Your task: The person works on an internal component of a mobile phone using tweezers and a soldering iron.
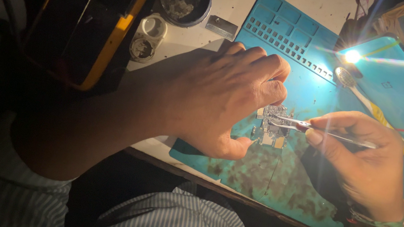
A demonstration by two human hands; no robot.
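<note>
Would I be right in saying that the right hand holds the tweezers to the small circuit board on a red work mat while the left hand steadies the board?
Not quite: the head view shows the mat is blue-green, not red. The rest holds: the right hand holds the tweezers to the circuit board, and the left hand steadies it.

dark screen in yellow-edged case [95,11], upper left of table

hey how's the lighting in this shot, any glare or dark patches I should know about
Head view: a small bright lamp flares with streaks across the upper right; the blue mat, circuit board and tweezers in the right hand are lit; the left hand is dim, its forearm and the left side almost black.
</note>
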